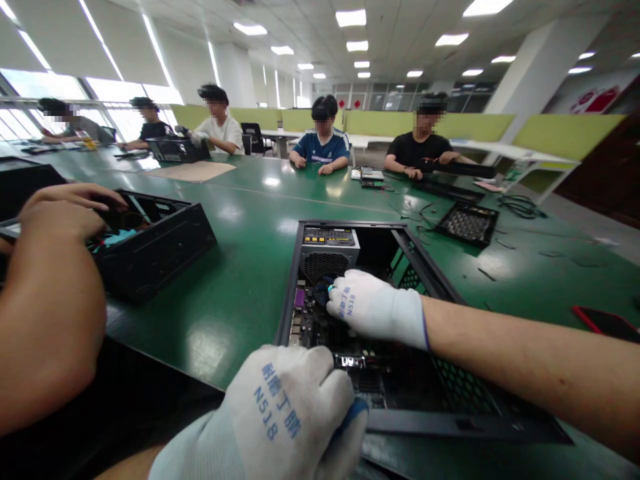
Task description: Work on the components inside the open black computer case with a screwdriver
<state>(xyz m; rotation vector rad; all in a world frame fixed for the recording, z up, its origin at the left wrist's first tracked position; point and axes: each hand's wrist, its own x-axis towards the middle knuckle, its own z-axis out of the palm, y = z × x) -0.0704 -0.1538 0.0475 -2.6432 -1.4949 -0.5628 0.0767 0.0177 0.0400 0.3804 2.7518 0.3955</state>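
Note:
An open black computer case point(420, 421) lies on the green table in front of me, its inside facing up. My right hand point(367, 303), in a white work glove, reaches into it over the motherboard point(313, 313). Its fingers are curled down beside a dark round part, and whatever they hold is hidden; a small teal spot shows at the fingers. My left hand point(295, 407), gloved too, is closed at the near left corner of the case, by a metal slot bracket point(350, 361). The glove hides what is in it. The power supply point(330, 247) sits at the far left inside.
At left, another person's bare arm point(60, 287) reaches into a second black case point(160, 247). A honeycomb-patterned tray point(467, 223), cables point(520, 205) and a red-edged phone point(607, 323) lie to the right. Several people sit across the table.

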